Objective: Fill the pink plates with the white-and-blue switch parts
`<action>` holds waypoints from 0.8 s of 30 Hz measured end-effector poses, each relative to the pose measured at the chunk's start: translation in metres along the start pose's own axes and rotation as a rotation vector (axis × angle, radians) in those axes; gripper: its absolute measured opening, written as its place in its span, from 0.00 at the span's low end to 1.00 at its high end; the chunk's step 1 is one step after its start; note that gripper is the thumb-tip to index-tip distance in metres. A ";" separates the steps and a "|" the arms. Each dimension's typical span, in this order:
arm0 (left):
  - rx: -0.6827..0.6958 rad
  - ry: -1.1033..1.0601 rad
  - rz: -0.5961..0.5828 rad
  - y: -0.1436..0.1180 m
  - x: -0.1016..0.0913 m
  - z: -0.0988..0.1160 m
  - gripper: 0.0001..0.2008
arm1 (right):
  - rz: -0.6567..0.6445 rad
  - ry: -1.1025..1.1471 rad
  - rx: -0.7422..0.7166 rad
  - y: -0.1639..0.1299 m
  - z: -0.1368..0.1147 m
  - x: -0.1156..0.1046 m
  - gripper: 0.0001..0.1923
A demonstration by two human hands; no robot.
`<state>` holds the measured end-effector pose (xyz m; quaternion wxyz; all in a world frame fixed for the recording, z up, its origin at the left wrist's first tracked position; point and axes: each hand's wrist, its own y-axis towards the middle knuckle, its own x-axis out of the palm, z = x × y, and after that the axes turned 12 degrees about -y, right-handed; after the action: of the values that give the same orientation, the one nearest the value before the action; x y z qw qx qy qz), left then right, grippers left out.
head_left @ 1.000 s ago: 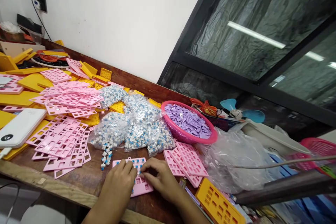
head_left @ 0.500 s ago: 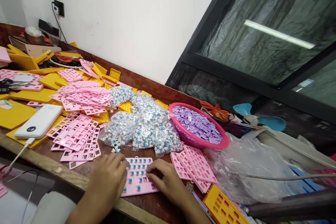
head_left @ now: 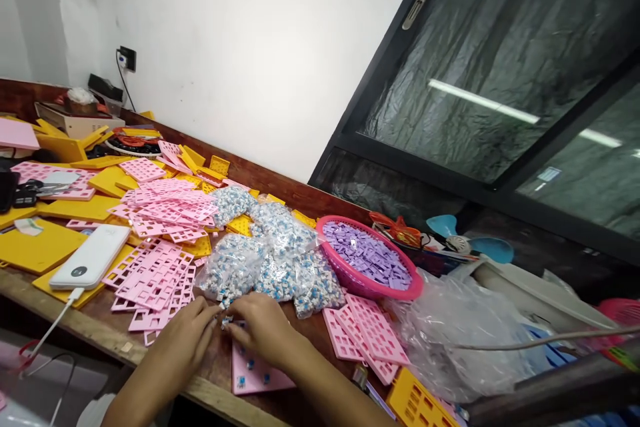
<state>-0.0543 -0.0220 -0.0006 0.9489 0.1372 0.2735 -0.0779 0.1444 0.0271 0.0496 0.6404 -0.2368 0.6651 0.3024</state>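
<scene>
My right hand (head_left: 265,328) reaches over the pink plate (head_left: 270,379), hiding most of it. Its thumb and fingertips are pinched around small blue-and-white keyboard switches (head_left: 227,322). Close beside it, my left hand (head_left: 186,337) has its fingers curled together, fingertips near the same switches; what they hold, if anything, is hidden. The plate has square holes, and a few blue-and-white switches sit in its visible front part. Just beyond my fingertips lie clear plastic bags (head_left: 235,263) full of the same switches.
Stacked pink cut-out plates (head_left: 155,280) lie left of my hands, with a white power bank (head_left: 91,257) beyond. To the right are more pink plates (head_left: 375,333), a pink basket (head_left: 415,288) of purple pieces, a yellow plate (head_left: 417,400) and a crumpled clear plastic sheet (head_left: 465,327).
My right hand has moved left from the plate's right side to the switches by the bags. My left hand stays close by, its fingertips now meeting the right hand's. The view has shifted slightly.
</scene>
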 end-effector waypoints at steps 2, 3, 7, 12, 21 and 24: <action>0.016 -0.064 0.018 -0.003 -0.005 -0.002 0.18 | -0.070 -0.105 -0.013 0.015 -0.006 0.001 0.04; 0.026 -0.102 0.031 -0.004 -0.008 -0.002 0.17 | -0.102 -0.138 -0.028 0.020 -0.008 0.002 0.03; 0.012 -0.240 0.064 -0.007 -0.018 -0.003 0.14 | -0.172 -0.155 -0.070 0.026 -0.014 0.004 0.05; -0.040 -0.309 0.042 -0.010 -0.018 0.006 0.14 | -0.054 0.054 0.037 0.005 -0.001 -0.004 0.10; 0.410 0.057 0.098 -0.001 0.080 0.030 0.10 | 0.126 0.467 0.386 -0.111 0.069 -0.004 0.07; 0.446 0.270 0.128 0.004 0.111 0.036 0.08 | 0.127 0.570 0.455 -0.128 0.074 0.016 0.11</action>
<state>0.0572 -0.0374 -0.0303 0.8532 0.3688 0.3643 -0.0568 0.2856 -0.0094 0.0216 0.4455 -0.1214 0.8804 0.1080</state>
